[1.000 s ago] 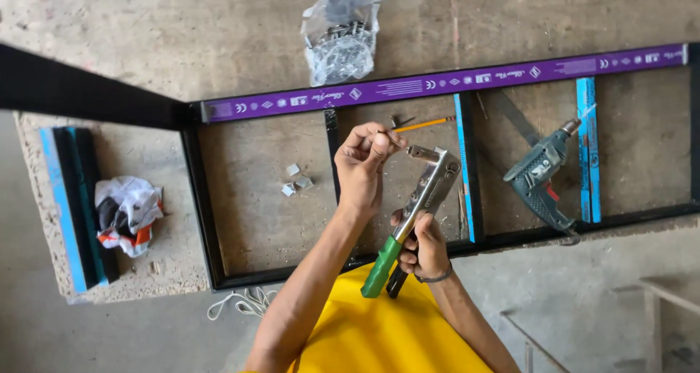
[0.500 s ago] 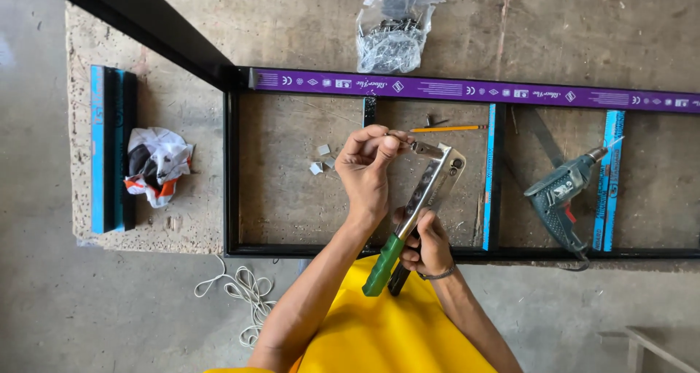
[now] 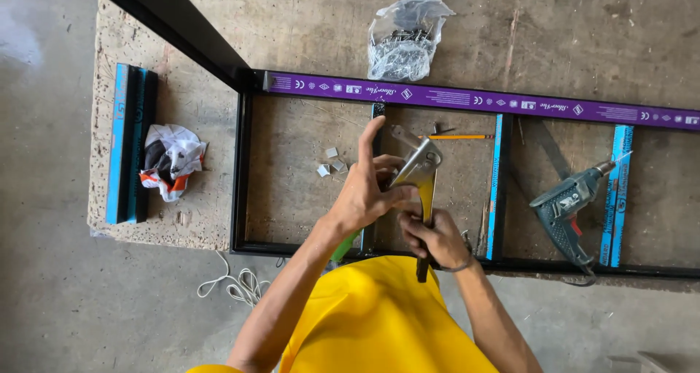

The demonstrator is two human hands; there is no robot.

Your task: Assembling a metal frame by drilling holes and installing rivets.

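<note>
Head view, looking straight down over a yellow shirt (image 3: 379,315) at a rough concrete table (image 3: 583,37). Left hand (image 3: 364,191) raised over the work, index finger stretched straight up, remaining fingers (image 3: 390,195) curled against the metal head of a hand riveter (image 3: 417,170). Right hand (image 3: 434,238) lower, just below the left, fingers closed around the riveter's handles; a dark handle end poking out under the fist, a green grip showing beneath the left wrist. Riveter held upright above a black metal frame (image 3: 240,176), over one of its vertical bars. Frame lying flat on the table, top rail wrapped in purple film (image 3: 467,99), two further uprights wrapped in blue film (image 3: 498,183). Small grey clips (image 3: 329,161) on the table inside the frame, just left of the left hand, not touched. Orange pencil (image 3: 458,137) lying flat near the top rail, right of the riveter head. Grey-green power drill (image 3: 565,209) lying inside the frame well to the right. Clear plastic bag of metal fasteners (image 3: 405,41) beyond the purple rail. Blue-edged dark bars (image 3: 130,143) at the table's left end, crumpled white-and-orange bag (image 3: 171,160) just beside them. White cord (image 3: 233,284) coiled on the floor under the table edge.
</note>
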